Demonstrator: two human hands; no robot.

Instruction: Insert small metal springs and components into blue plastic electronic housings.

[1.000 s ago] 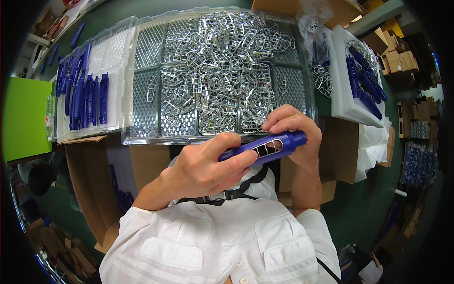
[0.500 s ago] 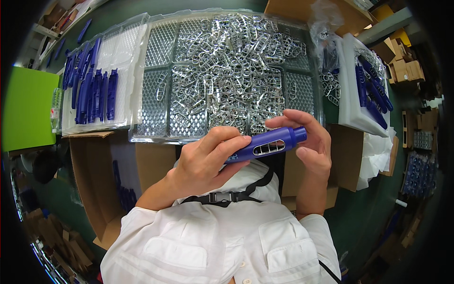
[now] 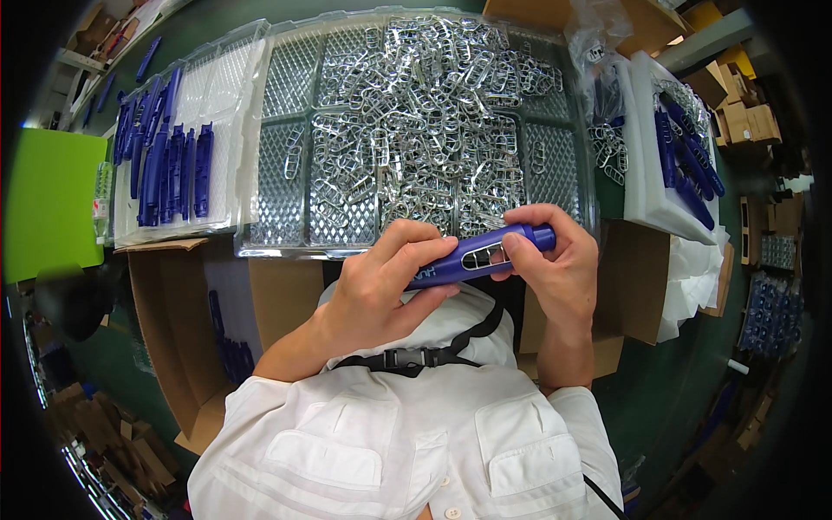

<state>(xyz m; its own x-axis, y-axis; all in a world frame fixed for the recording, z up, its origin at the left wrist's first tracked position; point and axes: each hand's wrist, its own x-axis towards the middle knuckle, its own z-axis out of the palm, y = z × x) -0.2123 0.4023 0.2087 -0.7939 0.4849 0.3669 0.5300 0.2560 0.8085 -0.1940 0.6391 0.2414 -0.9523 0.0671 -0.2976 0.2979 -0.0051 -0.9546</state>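
Just in front of my chest, both hands hold a blue plastic tube-shaped housing (image 3: 444, 268), tilted with its narrower end up to the right. Set in its side is an oval chrome frame (image 3: 472, 259) with crossbars. My left hand (image 3: 377, 282) is closed round the housing's left end, thumb below and fingers above. At the other end my right hand (image 3: 559, 264) grips it, the thumb pressing near the right end of the oval frame and covering part of it. Beyond the hands lies a heap of loose chrome frames (image 3: 433, 113).
The heap fills much of a clear compartmented tray (image 3: 283, 173). To its left, a ribbed tray (image 3: 227, 195) carries several blue housing parts (image 3: 178, 169). A white foam box (image 3: 640, 152) with blue housings stands at right. Open cardboard boxes (image 3: 160, 321) sit below the table edge.
My right hand has closed onto the housing's right end, its thumb now on the side by the chrome frame. The housing has shifted slightly left. My left hand keeps its hold.
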